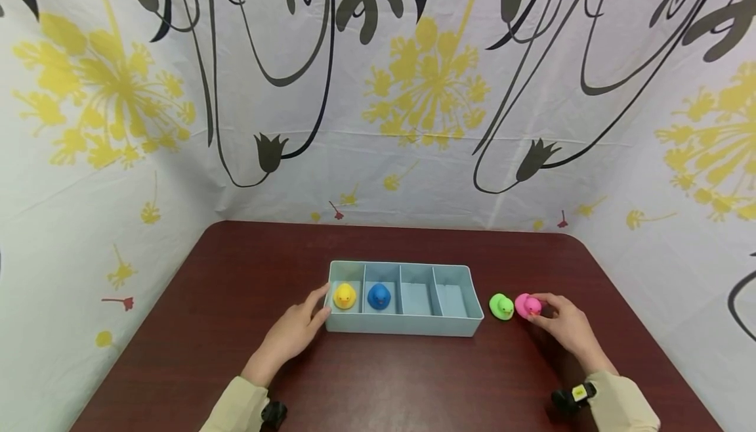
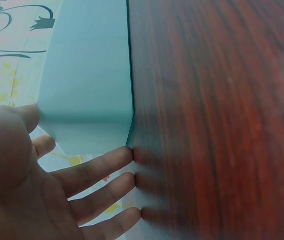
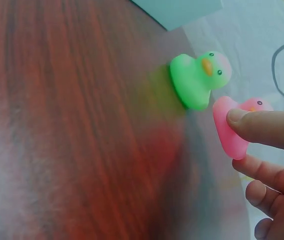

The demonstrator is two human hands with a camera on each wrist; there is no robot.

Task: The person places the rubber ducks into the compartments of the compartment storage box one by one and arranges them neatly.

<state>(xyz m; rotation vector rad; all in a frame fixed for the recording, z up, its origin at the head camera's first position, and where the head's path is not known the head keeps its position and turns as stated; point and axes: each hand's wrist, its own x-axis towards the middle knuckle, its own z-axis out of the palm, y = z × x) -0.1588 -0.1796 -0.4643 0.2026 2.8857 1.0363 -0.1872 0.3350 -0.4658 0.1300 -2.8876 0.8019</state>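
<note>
A light blue box with compartments (image 1: 407, 324) sits on the table. In its leftmost compartment is a yellow rubber duck (image 1: 344, 296), and a blue rubber duck (image 1: 379, 297) occupies the one beside it. My left hand (image 1: 294, 331) touches the box's left end with fairly straight, spread fingers, as the left wrist view also shows. To the right of the box my right hand (image 1: 568, 328) pinches a pink rubber duck (image 3: 227, 131) with the thumb against its side. A green rubber duck (image 3: 192, 85) stands just left of the pink one, between it and the box.
The dark reddish-brown wooden table (image 1: 407, 386) has rounded far corners. A white cloth (image 1: 354, 110) with grey and yellow plant prints hangs behind it and along both sides. Each wrist wears a black strap, the right strap (image 1: 571, 398) carrying a yellow label.
</note>
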